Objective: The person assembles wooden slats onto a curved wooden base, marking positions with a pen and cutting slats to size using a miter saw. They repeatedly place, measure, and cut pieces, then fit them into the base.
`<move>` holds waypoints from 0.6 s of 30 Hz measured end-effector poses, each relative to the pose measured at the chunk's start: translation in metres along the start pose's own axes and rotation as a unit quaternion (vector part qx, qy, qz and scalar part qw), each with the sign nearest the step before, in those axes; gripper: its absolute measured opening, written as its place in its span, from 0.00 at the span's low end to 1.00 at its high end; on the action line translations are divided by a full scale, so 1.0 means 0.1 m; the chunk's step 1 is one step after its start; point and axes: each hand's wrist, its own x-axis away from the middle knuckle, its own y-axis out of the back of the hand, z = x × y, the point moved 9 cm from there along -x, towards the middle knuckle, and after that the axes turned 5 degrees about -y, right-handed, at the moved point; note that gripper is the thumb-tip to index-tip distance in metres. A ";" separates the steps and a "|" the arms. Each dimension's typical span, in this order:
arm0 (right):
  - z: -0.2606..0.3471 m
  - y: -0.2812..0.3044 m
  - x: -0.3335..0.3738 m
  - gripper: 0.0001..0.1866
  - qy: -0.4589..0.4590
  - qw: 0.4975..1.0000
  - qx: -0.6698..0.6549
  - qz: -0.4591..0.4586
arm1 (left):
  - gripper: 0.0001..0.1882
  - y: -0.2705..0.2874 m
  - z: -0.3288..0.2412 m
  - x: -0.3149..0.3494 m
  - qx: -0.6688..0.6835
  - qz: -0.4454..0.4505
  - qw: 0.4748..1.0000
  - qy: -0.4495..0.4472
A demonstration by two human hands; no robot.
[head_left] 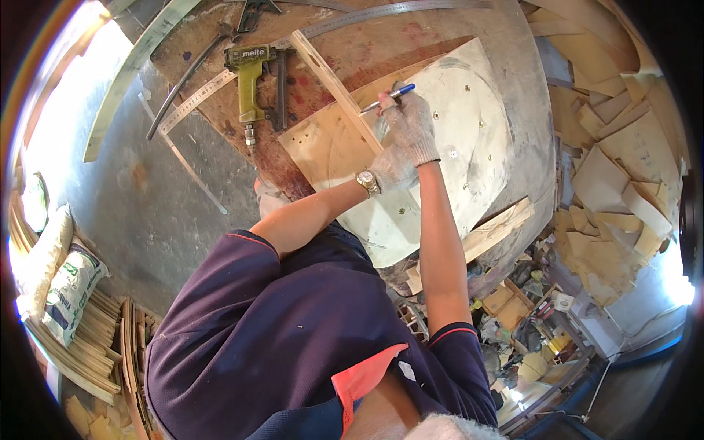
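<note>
In my gloved right hand [412, 130] I grip a blue-and-silver pen [402, 92], its tip near the edge of a narrow wooden strip [331, 82]. My left hand [396, 167], also gloved and with a watch at its wrist, closes on the near end of that strip. Some of its fingers are hidden behind the right hand. Under both lies a pale board [469, 110] with curved lines and several small holes. The strip slants across the board's left part, where bare brown wood [312, 147] shows.
Left of the strip lies a green air nail gun [251, 84] on the worktable [524, 95]. A long metal ruler [367, 16] curves along the back. Offcut sheets [616, 176] are heaped at right; sacks [72, 286] lie on stacked strips at lower left.
</note>
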 end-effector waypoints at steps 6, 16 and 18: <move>0.03 -0.13 -0.09 0.19 0.000 0.994 0.102 0.040 | 0.28 -0.22 0.25 0.02 0.389 -0.072 0.919 0.007; 0.05 -0.12 -0.11 0.19 -0.015 0.991 0.132 0.033 | 0.27 -0.26 0.22 0.05 0.343 0.028 0.937 0.069; 0.08 -0.17 -0.09 0.18 0.012 0.990 0.134 0.031 | 0.26 -0.24 0.20 0.03 0.321 0.032 0.945 0.059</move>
